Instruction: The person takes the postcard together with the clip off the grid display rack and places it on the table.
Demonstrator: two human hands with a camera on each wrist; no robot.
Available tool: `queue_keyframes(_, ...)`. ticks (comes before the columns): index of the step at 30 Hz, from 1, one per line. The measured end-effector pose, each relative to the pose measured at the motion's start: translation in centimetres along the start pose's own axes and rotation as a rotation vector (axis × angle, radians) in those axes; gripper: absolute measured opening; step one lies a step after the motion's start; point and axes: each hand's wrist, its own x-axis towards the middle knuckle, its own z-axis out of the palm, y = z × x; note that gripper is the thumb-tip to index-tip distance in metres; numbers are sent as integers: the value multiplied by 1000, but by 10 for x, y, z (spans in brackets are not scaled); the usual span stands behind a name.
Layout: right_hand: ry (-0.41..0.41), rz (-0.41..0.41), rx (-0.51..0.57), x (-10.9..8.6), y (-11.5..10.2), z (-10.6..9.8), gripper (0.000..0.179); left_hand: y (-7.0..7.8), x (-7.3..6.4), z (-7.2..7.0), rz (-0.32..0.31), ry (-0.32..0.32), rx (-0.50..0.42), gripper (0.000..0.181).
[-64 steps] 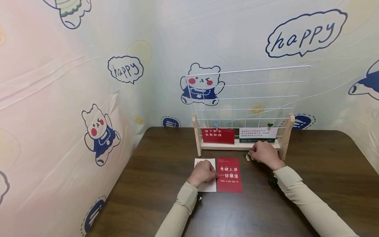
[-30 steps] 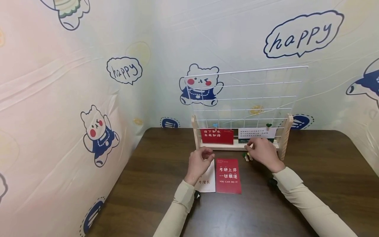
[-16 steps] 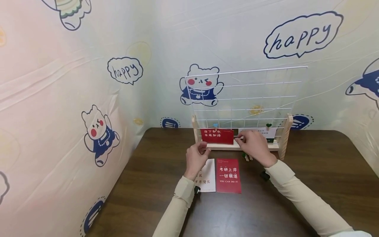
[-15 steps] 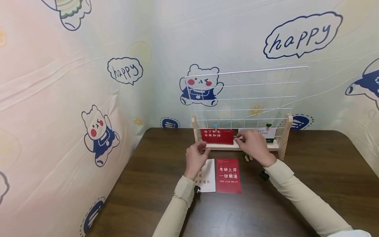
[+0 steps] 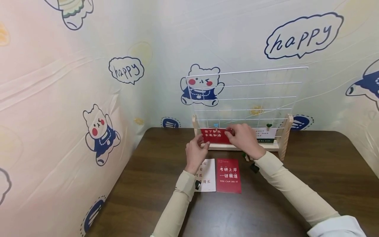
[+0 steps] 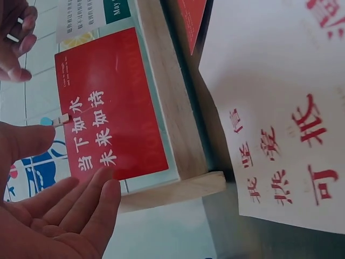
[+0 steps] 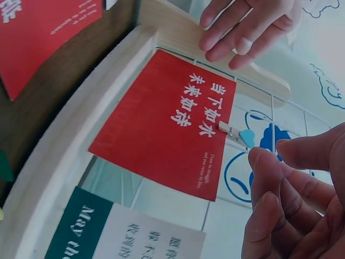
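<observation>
A red card (image 5: 217,140) with white characters hangs on the white wire grid (image 7: 272,110) from a wooden clip with a light blue heart (image 7: 247,137). My left hand (image 5: 196,154) is at this card's lower left, its fingers extended and thumb apart, with nothing held. My right hand (image 5: 244,140) is before the card's right part. In the right wrist view its thumb and forefinger tips are close together near the blue heart, and no object shows between them. A white and green card (image 5: 266,135) hangs to the right under a clip with a dark green heart (image 5: 268,125), partly hidden by my right hand.
On the table (image 5: 148,197) in front of the rack lie a white card (image 5: 208,177) with characters, partly covered by my left arm, and a red card (image 5: 229,176). Several small wooden clips (image 5: 247,157) lie beside my right wrist. The grid stands on a wooden base (image 5: 228,147).
My right hand has left the loose clips on the table and moved left and up to the hanging red card. My left hand has risen from the white card on the table towards the rack.
</observation>
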Motion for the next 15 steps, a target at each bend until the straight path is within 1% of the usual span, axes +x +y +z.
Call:
queue_keyframes(5,-8,-1,-17,9,-5,2,19,0,5,3,21,4,-11,54)
queue_keyframes(8,1,-2,-23,13,-7,3,19,0,8,4,51,8,-4,52)
queue_keyframes(10,6,-3,-25,15,-8,5,19,2,11,5,60,9,2,51)
queue_keyframes(15,-9,0,-23,20,-10,11,23,4,14,8,48,2,22,51)
